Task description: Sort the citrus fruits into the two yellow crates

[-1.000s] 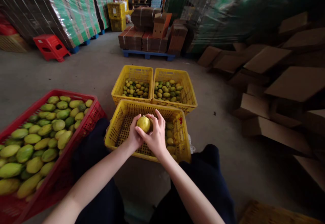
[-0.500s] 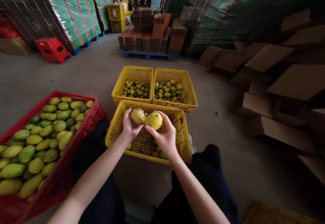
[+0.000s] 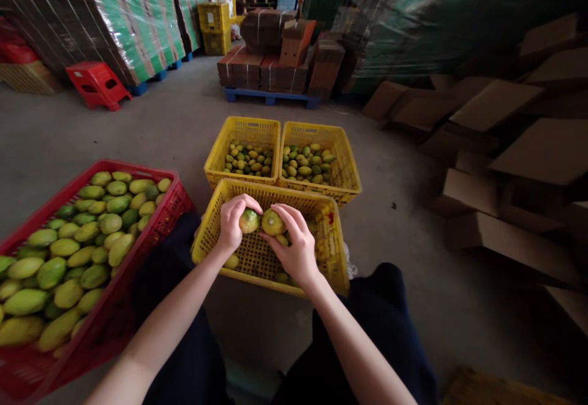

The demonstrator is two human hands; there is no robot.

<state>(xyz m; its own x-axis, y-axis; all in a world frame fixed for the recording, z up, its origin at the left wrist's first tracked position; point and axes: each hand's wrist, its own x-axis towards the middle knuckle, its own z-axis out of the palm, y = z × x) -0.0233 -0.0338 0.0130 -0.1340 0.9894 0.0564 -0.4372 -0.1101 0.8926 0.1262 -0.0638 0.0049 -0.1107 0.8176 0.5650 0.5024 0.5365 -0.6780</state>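
Observation:
Over the near yellow crate, my left hand is closed round a green-yellow lemon. Close beside it, my right hand grips a yellower lemon, its end turned up toward me. The near crate holds a few lemons, one of them a yellow lemon at its lower left; my hands hide part of the inside. To my left stands a red crate heaped with green and yellow lemons.
Two more yellow crates with lemons in the bottom adjoin the near one. A red stool is at far left. Flat cartons lie on a blue pallet ahead. Open cardboard boxes crowd the right side.
Both lemons have been turned in my fingers, so their ends face me more. My left hand has rolled over its lemon, back of the hand up. The view has shifted slightly.

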